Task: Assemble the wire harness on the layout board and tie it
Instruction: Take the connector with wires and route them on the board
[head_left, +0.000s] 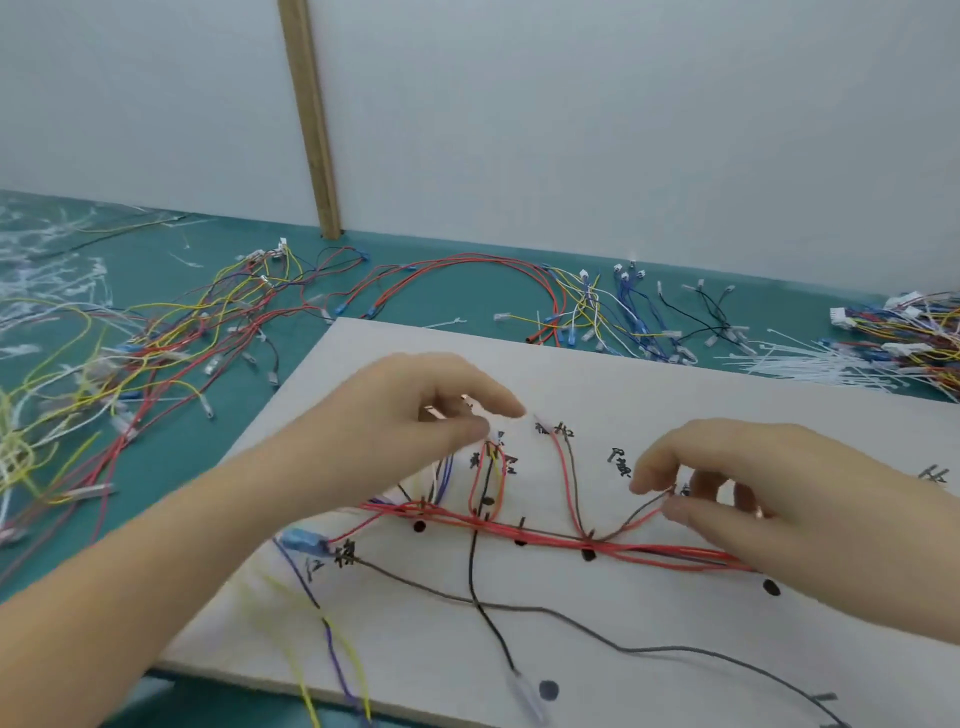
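Observation:
A white layout board (649, 395) with black dots and handwritten marks lies in front of me. A bundle of red wires (545, 535) runs across its middle, with branches looping up to the marks. My left hand (415, 410) hovers over the left branches, thumb and forefinger pinched near the wire ends. My right hand (753, 493) pinches the end of a red and brown wire pair (639, 514) rising from the bundle. A brown wire (571, 618), a black wire (475, 587) and yellow and purple wires (332, 644) trail toward the board's near edge.
On the green table (171, 291) a loose tangle of coloured wires (171, 332) lies to the left. Sorted wire groups (597, 312) lie behind the board, with white cable ties (810, 364) and connector harnesses (904, 327) at right. A wooden strip (311, 119) stands against the wall.

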